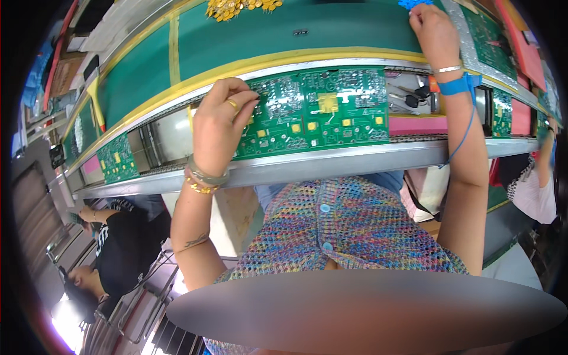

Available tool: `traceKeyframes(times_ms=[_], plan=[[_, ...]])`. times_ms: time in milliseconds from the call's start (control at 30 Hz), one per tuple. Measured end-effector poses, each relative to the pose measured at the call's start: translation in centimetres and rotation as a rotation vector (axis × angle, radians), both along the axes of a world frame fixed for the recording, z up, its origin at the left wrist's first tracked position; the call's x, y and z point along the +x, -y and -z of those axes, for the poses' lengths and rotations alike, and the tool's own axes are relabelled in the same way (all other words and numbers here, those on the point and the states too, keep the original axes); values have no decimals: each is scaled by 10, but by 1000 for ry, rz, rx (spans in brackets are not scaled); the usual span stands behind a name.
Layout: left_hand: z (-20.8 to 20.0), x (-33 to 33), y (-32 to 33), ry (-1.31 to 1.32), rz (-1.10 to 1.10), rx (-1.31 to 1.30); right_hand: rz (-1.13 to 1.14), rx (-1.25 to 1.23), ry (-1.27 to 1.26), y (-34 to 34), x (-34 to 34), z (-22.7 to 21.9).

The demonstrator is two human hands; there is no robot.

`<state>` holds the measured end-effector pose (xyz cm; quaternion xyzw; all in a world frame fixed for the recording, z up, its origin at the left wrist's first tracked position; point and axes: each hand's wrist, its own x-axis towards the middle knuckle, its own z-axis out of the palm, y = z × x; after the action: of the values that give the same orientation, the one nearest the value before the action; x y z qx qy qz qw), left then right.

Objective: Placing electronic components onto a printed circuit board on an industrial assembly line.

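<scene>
My left hand (220,121) is over the left end of a green circuit board (284,127), with thumb and fingertips pinched together. Whatever the pinch holds is too small to make out. The board lies on the rail line in front of me, dotted with small parts and yellow squares. At the far right, my right hand (436,36) reaches to a little pile of blue components (412,3) on the green mat. Its fingers are curled together at the pile's edge, and anything between them is hidden. A blue wrist strap (458,84) with a cord circles the right wrist.
Yellow disc-shaped components (236,8) are heaped at the back of the green mat (355,32), near a small black part (300,32). A metal rail (284,167) runs along the near side. Keys (414,94) lie right of the board. Other people sit left and right.
</scene>
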<state>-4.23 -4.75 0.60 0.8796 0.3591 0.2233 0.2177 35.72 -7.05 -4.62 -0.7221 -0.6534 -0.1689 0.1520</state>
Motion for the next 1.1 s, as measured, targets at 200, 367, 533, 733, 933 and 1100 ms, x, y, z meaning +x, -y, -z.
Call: traceKeyframes(times_ms=[200,367,533,733,933,1100], plan=[[17,5,-1,-64,-36,107,7,54,-212,13,-22,-16],[20,5,-2,-101,-22,139,-42,-10,-455,31,-53,-36],[21,6,-1,-93,-22,145,-93,41,-455,32,-53,-37],[25,6,-1,-101,-30,173,-43,-46,-575,32,-52,-32],[23,4,-3,-125,30,236,-32,-111,-555,34,-42,-24],[21,2,-5,-182,94,311,-19,-166,-647,43,-72,-46]])
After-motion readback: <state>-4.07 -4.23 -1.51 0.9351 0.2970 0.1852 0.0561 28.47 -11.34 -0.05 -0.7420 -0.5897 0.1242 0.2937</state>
